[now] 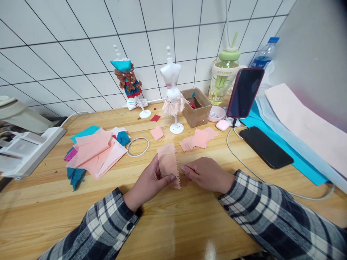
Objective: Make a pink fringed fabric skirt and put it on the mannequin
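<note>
My left hand is closed on a peach crepe paper strip, thumb in front and fingers behind. Small zigzag teeth run down the strip's right edge. Beside that edge, my right hand has its thumb and fingers pinched together; whether a bit of paper is between them is hidden. Just beyond lie several cut peach paper pieces with jagged edges and a small peach square. A white mini dress form stands behind them, with pleated pale peach paper around its hips.
A second dress form wears blue, brown and red paper. Coloured paper sheets and a white ring lie left. Rightward are a cardboard box, a pink dish, a propped phone, a flat phone and a cable.
</note>
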The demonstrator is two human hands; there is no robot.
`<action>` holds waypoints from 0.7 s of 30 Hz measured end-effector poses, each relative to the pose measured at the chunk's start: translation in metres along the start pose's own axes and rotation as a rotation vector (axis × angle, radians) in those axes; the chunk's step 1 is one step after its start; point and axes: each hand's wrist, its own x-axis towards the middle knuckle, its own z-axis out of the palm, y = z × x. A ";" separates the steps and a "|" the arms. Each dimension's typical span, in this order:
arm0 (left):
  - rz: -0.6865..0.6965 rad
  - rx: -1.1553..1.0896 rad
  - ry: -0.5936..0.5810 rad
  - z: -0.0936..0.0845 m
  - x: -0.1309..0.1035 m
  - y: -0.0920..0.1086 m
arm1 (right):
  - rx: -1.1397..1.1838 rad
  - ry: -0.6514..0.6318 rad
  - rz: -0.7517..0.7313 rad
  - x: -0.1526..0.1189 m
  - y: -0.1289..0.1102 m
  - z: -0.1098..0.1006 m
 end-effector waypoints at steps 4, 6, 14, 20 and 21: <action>-0.005 0.004 0.010 0.001 0.000 0.001 | -0.012 -0.006 -0.003 0.000 0.001 0.001; -0.005 0.004 0.014 0.001 0.000 0.001 | -0.010 -0.005 -0.006 0.001 0.002 0.002; 0.003 0.028 0.013 0.001 0.000 0.001 | -0.016 -0.008 -0.018 0.001 0.003 0.003; 0.007 0.026 0.014 0.001 0.001 0.002 | -0.028 -0.027 -0.004 0.001 0.002 0.002; 0.007 0.028 0.012 0.001 0.001 0.002 | -0.015 -0.022 -0.006 0.001 0.002 0.001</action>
